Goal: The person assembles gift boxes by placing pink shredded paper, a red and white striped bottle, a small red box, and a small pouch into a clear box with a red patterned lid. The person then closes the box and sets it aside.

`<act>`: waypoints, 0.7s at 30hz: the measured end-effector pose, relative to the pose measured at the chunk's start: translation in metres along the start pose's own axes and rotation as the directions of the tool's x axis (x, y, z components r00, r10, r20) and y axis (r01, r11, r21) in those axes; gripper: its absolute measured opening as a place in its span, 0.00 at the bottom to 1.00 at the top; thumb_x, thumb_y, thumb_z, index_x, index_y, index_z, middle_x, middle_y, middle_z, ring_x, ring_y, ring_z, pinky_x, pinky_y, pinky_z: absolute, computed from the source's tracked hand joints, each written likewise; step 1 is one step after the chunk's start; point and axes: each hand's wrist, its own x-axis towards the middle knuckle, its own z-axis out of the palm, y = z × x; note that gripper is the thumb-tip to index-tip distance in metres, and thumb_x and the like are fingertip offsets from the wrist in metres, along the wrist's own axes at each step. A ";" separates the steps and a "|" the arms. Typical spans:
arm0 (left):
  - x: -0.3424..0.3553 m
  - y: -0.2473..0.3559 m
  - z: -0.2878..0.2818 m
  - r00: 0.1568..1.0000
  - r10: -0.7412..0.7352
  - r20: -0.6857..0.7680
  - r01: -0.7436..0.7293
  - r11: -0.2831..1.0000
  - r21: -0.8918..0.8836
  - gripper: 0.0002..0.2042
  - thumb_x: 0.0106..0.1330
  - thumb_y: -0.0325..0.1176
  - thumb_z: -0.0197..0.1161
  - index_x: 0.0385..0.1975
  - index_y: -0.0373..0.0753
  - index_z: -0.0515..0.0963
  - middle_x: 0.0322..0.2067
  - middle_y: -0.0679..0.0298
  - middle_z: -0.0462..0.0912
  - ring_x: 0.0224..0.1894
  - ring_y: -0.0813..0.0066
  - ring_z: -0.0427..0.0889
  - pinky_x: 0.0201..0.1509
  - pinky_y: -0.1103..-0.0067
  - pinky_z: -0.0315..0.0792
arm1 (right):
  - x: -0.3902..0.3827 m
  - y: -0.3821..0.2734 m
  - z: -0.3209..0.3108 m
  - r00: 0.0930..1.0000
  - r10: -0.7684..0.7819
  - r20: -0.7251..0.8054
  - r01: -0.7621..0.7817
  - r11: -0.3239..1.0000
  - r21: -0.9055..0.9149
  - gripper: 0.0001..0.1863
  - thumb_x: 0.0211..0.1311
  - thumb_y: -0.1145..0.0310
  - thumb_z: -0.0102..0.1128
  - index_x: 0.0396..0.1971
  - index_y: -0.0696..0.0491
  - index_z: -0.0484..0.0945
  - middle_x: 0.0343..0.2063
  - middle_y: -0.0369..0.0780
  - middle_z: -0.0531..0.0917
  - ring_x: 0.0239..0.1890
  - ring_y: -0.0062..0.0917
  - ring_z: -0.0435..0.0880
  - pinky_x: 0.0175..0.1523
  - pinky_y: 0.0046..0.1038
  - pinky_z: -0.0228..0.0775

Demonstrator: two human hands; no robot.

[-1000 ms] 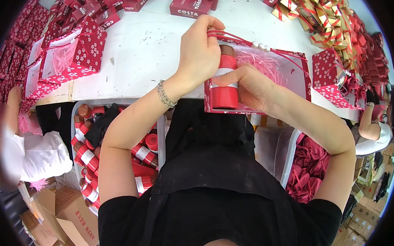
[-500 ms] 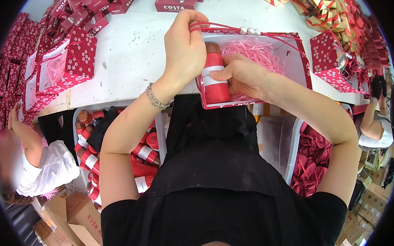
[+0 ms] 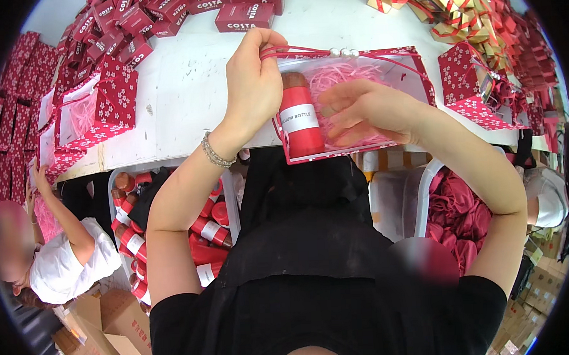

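In front of me on the table lies a red gift box (image 3: 423,76) with a white flower print, its inside filled with pink shredded paper (image 3: 350,76). A red bottle (image 3: 303,133) with a brown cap and a white paper band lies along the box's left end. My left hand (image 3: 255,80) is closed on the box's red cord handle (image 3: 304,50), which is strung with white beads. My right hand (image 3: 364,110) hovers over the shredded paper just right of the bottle, fingers apart, holding nothing.
Bins below the table hold red bottles (image 3: 210,228) on the left and dark red cloth pouches (image 3: 457,202) on the right. Small dark red boxes (image 3: 246,17) and gold boxes (image 3: 453,30) are heaped at the back. Another flower-print box (image 3: 116,93) stands left, near a person (image 3: 72,250).
My right hand has let go of the bottle and moved off to its right, its fingers spreading. The bottle stays in the box; my left hand keeps the cord.
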 end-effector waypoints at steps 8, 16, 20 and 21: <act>0.008 0.001 -0.002 0.994 0.088 0.072 -0.097 0.986 0.133 0.12 0.59 0.15 0.42 0.38 0.32 0.71 0.34 0.60 0.78 0.39 0.76 0.77 0.47 0.80 0.71 | 0.040 0.033 -0.002 0.828 -0.558 0.048 0.150 0.138 -0.979 0.32 0.49 0.82 0.51 0.60 0.58 0.65 0.54 0.49 0.72 0.56 0.40 0.74 0.57 0.38 0.70; 0.017 0.016 -0.010 0.987 -0.038 0.154 0.023 0.995 0.099 0.12 0.60 0.14 0.41 0.37 0.32 0.72 0.32 0.62 0.79 0.36 0.78 0.77 0.44 0.82 0.71 | -0.028 0.005 -0.018 0.811 -0.555 0.185 0.263 0.063 -0.963 0.23 0.46 0.80 0.55 0.48 0.57 0.76 0.46 0.45 0.79 0.49 0.42 0.78 0.50 0.36 0.73; 0.017 0.005 -0.011 0.985 0.065 0.161 -0.086 0.988 0.129 0.12 0.60 0.15 0.42 0.36 0.31 0.73 0.32 0.62 0.80 0.35 0.80 0.77 0.43 0.83 0.71 | -0.042 -0.012 -0.040 0.669 -0.661 0.339 0.514 0.083 -0.854 0.18 0.51 0.78 0.58 0.45 0.57 0.78 0.44 0.44 0.82 0.45 0.39 0.81 0.47 0.35 0.75; 0.017 0.001 -0.015 0.987 0.045 0.157 -0.069 0.986 0.151 0.12 0.60 0.15 0.42 0.37 0.31 0.73 0.33 0.62 0.80 0.36 0.80 0.77 0.44 0.83 0.71 | -0.050 -0.035 -0.052 0.658 -0.695 0.291 0.590 0.234 -0.773 0.17 0.53 0.77 0.59 0.46 0.57 0.78 0.43 0.45 0.82 0.44 0.39 0.82 0.47 0.36 0.75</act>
